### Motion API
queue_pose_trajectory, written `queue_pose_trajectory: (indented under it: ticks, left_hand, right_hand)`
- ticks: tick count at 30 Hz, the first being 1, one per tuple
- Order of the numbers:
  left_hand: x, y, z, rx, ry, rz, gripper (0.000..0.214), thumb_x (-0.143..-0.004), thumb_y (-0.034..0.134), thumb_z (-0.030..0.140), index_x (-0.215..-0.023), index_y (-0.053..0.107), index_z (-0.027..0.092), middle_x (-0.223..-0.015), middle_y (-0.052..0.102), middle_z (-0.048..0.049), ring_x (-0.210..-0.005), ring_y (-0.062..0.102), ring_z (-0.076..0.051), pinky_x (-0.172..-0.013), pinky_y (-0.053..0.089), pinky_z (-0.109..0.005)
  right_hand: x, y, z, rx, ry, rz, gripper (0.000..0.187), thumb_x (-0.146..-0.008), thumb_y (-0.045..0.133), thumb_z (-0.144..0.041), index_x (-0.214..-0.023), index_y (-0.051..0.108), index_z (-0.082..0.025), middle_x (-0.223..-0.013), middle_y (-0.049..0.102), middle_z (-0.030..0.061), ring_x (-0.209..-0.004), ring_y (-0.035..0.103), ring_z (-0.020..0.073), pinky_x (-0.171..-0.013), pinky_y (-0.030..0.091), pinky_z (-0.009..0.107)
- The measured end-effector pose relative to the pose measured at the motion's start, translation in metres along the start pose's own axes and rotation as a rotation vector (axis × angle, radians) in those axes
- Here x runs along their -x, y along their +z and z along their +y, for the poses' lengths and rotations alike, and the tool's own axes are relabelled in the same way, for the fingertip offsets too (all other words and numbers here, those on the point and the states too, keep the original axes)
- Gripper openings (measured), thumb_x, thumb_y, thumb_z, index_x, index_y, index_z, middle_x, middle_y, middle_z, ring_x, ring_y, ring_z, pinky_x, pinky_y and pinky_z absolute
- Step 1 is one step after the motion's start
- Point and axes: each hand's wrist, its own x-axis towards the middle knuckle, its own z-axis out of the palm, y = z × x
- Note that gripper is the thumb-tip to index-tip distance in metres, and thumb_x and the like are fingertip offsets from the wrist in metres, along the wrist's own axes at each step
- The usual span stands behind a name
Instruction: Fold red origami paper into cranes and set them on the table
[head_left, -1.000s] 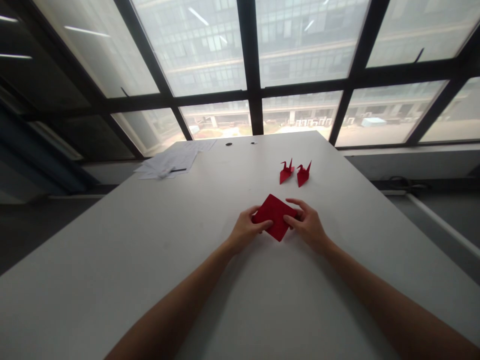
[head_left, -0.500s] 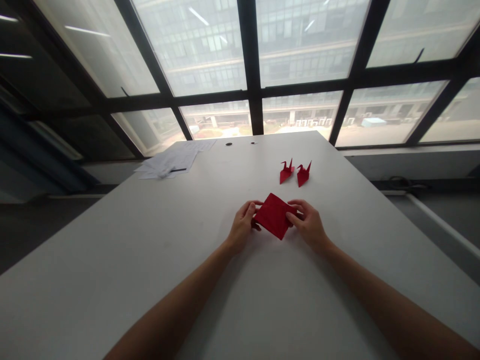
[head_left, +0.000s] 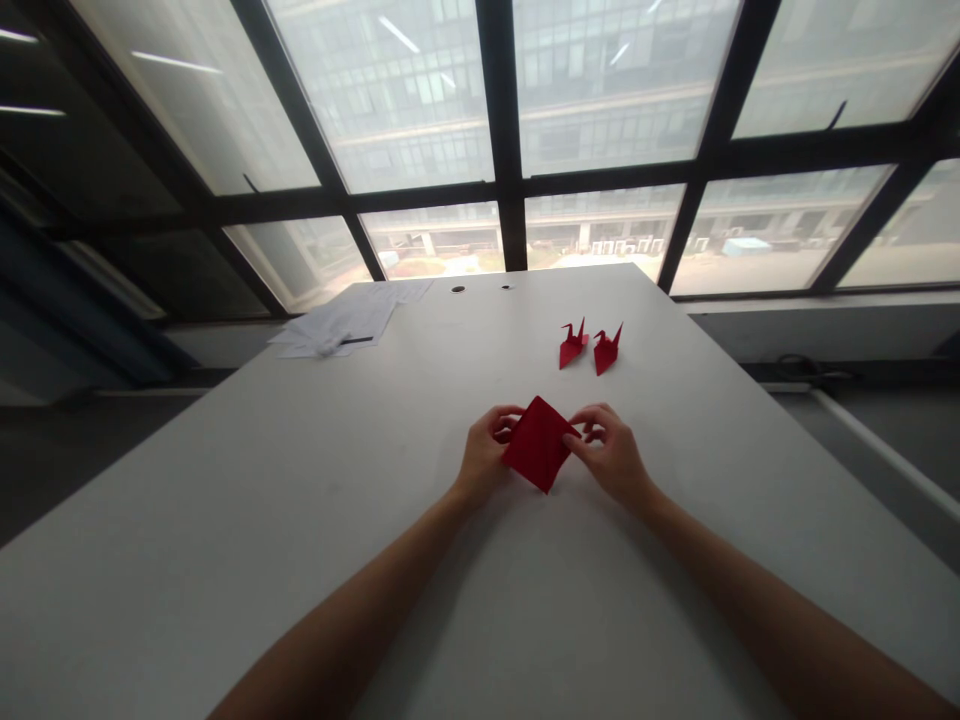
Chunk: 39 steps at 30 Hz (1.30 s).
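A folded red paper square (head_left: pixel 538 443) is held just above the white table (head_left: pixel 390 480), tilted toward me. My left hand (head_left: pixel 484 455) pinches its left corner. My right hand (head_left: pixel 611 452) pinches its right corner, fingers curled. Two finished red paper cranes (head_left: pixel 590 345) stand side by side farther back on the table, a short way beyond my right hand.
A loose pile of white sheets (head_left: pixel 337 325) lies at the table's far left corner. Two small dark holes (head_left: pixel 480 288) mark the far edge. Large black-framed windows (head_left: pixel 502 130) rise behind the table. A grey ledge (head_left: pixel 825 320) runs along the right.
The red paper has been lifted off the table and tipped up toward me, looking narrower. Both hands have shifted slightly inward along its corners.
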Motion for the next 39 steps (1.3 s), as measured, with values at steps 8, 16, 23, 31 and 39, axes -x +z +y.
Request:
queue_pose_trajectory:
  ticks: [8, 16, 23, 31, 39]
  left_hand:
    - [-0.001, 0.002, -0.006, -0.02, 0.049, 0.034, 0.032, -0.075, 0.078, 0.036, -0.098, 0.07, 0.015, -0.099, 0.074, -0.0087, -0.088, 0.07, -0.021, -0.078, 0.057, -0.033]
    - [0.0, 0.001, -0.004, -0.046, 0.053, -0.04, 0.032, -0.075, 0.079, 0.035, -0.098, 0.07, 0.014, -0.095, 0.074, -0.0078, -0.085, 0.07, -0.021, -0.076, 0.058, -0.033]
    - [0.009, 0.008, 0.004, -0.208, 0.131, -0.025, 0.051, -0.07, 0.083, 0.032, -0.116, 0.062, 0.019, -0.104, 0.07, -0.0074, -0.086, 0.069, -0.021, -0.073, 0.058, -0.03]
    - [0.012, 0.011, 0.004, -0.215, 0.125, -0.031, 0.049, -0.081, 0.073, 0.036, -0.125, 0.057, 0.021, -0.09, 0.069, -0.0032, -0.075, 0.066, -0.017, -0.065, 0.053, -0.025]
    - [0.006, 0.003, 0.004, 0.113, 0.048, -0.227, 0.032, -0.086, 0.066, 0.039, -0.11, 0.063, 0.018, -0.14, 0.053, -0.0138, -0.114, 0.06, -0.026, -0.087, 0.053, -0.033]
  right_hand:
    - [0.0, 0.0, -0.003, -0.001, -0.003, -0.064, 0.023, -0.081, 0.072, -0.033, -0.1, 0.065, -0.021, -0.091, 0.066, 0.0046, -0.08, 0.061, 0.0197, -0.075, 0.05, 0.035]
    - [0.001, 0.002, -0.001, 0.012, 0.064, -0.058, 0.024, -0.078, 0.074, -0.033, -0.093, 0.06, -0.02, -0.084, 0.065, 0.0015, -0.073, 0.059, 0.018, -0.067, 0.047, 0.031]
    - [0.004, -0.001, -0.012, -0.145, 0.031, -0.152, 0.032, -0.09, 0.059, -0.049, -0.102, 0.064, -0.02, -0.095, 0.071, 0.0069, -0.085, 0.065, 0.023, -0.073, 0.052, 0.033]
    - [0.003, 0.0, -0.009, -0.265, 0.152, -0.185, 0.045, -0.079, 0.071, -0.034, -0.121, 0.06, -0.02, -0.1, 0.074, 0.0075, -0.086, 0.07, 0.0243, -0.072, 0.058, 0.036]
    - [-0.001, -0.007, -0.006, -0.462, 0.286, -0.195, 0.029, -0.076, 0.07, -0.031, -0.101, 0.067, -0.018, -0.091, 0.073, 0.0049, -0.078, 0.068, 0.0216, -0.067, 0.056, 0.033]
